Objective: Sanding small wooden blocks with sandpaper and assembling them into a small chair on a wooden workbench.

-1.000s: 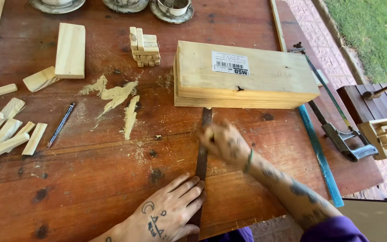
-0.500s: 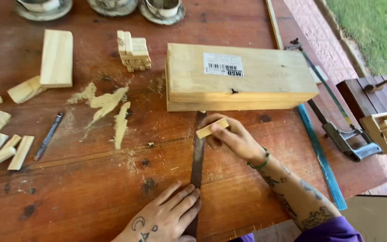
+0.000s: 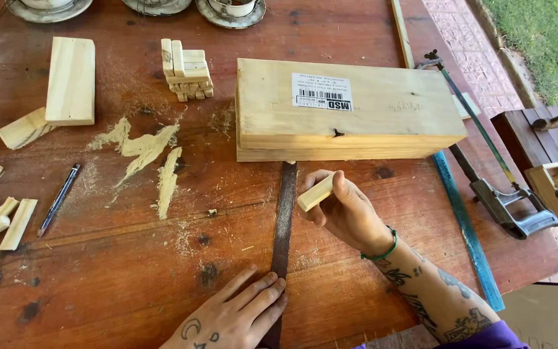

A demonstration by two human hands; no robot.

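File: long dark metal file (image 3: 284, 220) lying flat on the counter (image 3: 130, 271), far tip against the big wooden block (image 3: 347, 110).
Left hand: left hand (image 3: 237, 317) spread flat, fingers pressing the file's near end.
Right hand: right hand (image 3: 347, 210) pinching a small wood piece (image 3: 315, 192) just beside the file.

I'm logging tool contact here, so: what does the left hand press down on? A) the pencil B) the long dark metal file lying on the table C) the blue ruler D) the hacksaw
B: the left hand lies flat on the near end of the dark metal file, while the right hand holds a small wooden block beside it.
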